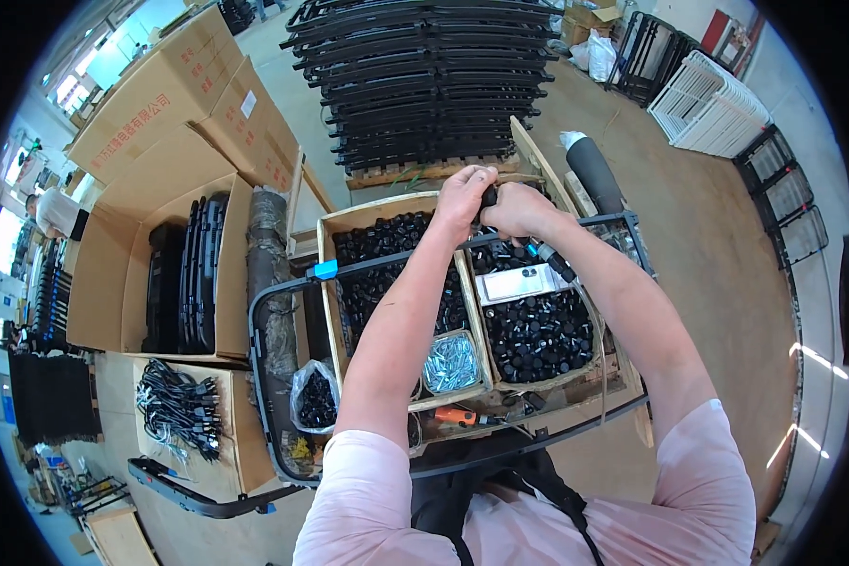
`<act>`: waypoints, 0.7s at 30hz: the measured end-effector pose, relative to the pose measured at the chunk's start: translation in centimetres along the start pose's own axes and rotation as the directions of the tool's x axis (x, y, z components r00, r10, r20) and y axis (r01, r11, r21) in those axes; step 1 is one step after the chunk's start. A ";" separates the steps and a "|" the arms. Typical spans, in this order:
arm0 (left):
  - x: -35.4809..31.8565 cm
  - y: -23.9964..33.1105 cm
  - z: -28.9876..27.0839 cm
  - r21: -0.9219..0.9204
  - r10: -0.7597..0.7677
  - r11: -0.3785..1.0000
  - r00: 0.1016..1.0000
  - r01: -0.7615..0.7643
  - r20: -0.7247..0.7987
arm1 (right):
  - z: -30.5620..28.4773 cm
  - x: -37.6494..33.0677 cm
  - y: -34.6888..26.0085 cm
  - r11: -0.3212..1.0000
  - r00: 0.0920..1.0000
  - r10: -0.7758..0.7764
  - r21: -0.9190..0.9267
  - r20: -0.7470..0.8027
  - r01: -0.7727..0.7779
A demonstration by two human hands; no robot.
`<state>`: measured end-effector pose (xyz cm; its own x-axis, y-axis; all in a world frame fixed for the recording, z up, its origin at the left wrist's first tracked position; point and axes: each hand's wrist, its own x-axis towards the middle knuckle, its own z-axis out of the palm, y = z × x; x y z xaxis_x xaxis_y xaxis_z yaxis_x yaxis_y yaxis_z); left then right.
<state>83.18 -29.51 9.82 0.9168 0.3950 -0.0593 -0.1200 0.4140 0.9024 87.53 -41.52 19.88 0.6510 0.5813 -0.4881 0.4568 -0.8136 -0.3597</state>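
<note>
My left hand and my right hand meet over the far rail of a black metal tube frame. Both close around a small black part held between them at the rail. Below them sits a wooden tray split into compartments full of small black plastic caps. A blue and black tool lies just under my right wrist. A white flat box rests on the caps on the right.
A small box of silver screws, an orange-handled tool and a bag of black parts lie near me. Open cardboard boxes with black panels stand left, black cables lower left, stacked black frames ahead, white racks far right.
</note>
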 end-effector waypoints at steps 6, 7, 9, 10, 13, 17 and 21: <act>0.5 -0.2 -0.6 0.014 0.011 1.000 1.000 -0.011 -0.003 | 0.4 1.2 -0.3 1.000 1.000 -0.015 -0.020 -0.006 0.015; 0.5 -0.4 -0.4 0.013 0.008 1.000 1.000 -0.008 0.001 | 0.5 1.4 0.0 1.000 1.000 -0.010 -0.028 0.018 0.011; 0.3 -0.8 -0.1 -0.004 0.009 1.000 1.000 -0.009 -0.011 | 0.7 1.8 0.5 0.999 0.999 -0.003 -0.035 0.040 0.004; 0.4 -0.8 -0.3 -0.003 0.008 1.000 1.000 -0.008 -0.012 | 1.0 1.6 0.5 0.999 0.999 -0.041 -0.031 -0.009 0.041; 0.4 -0.7 -0.3 0.037 0.008 0.999 1.000 -0.009 0.006 | 0.9 2.2 0.9 0.998 0.999 -0.053 -0.018 -0.013 0.053; 0.1 -1.2 -0.6 -0.002 -0.009 1.000 1.000 0.009 0.004 | 1.6 3.0 1.3 0.998 0.997 -0.058 0.011 0.044 0.058; -0.3 -1.9 -1.0 -0.026 0.004 1.000 1.000 -0.005 -0.011 | 2.0 2.9 1.3 0.996 0.995 -0.084 0.031 0.057 0.083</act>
<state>82.77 -29.58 7.72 0.9121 0.4055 -0.0600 -0.1342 0.4336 0.8910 88.79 -40.84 16.37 0.5749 0.6475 -0.5002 0.4901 -0.7621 -0.4232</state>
